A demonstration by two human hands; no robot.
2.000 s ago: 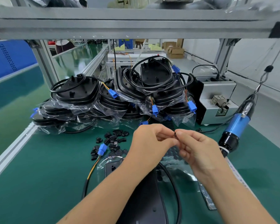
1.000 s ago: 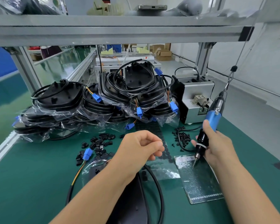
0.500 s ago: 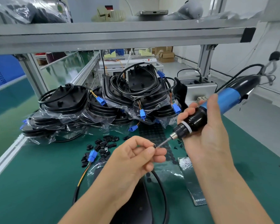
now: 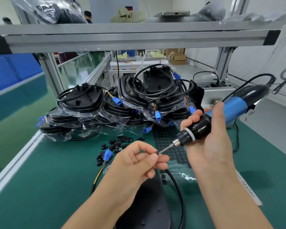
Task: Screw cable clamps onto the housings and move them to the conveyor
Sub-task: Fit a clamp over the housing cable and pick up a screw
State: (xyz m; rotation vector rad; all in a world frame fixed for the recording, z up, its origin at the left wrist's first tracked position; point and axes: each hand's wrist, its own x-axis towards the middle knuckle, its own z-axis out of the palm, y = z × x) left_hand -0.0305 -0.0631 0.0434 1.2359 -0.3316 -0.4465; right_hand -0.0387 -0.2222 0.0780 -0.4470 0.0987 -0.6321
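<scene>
My left hand (image 4: 139,164) pinches a small black screw (image 4: 157,152) between thumb and forefinger. The bit of a blue and black electric screwdriver (image 4: 221,114) touches that screw. My right hand (image 4: 210,144) grips the screwdriver's black lower barrel, tilted down to the left. Below my hands lies a black housing (image 4: 149,205) with a black cable (image 4: 178,187) curving round it, partly hidden by my left forearm. Loose black cable clamps (image 4: 120,142) lie scattered on the green mat (image 4: 45,182).
Bagged black housings (image 4: 122,103) with blue connectors are piled at the back of the bench. A grey screw feeder box (image 4: 213,93) stands behind my right hand. A sheet of black pads (image 4: 168,138) lies mid-bench. The green conveyor (image 4: 15,103) runs at left beyond an aluminium rail.
My right hand took the hanging screwdriver from the right, raised it and swung its bit to the screw in my left fingers. My left hand has stayed above the housing.
</scene>
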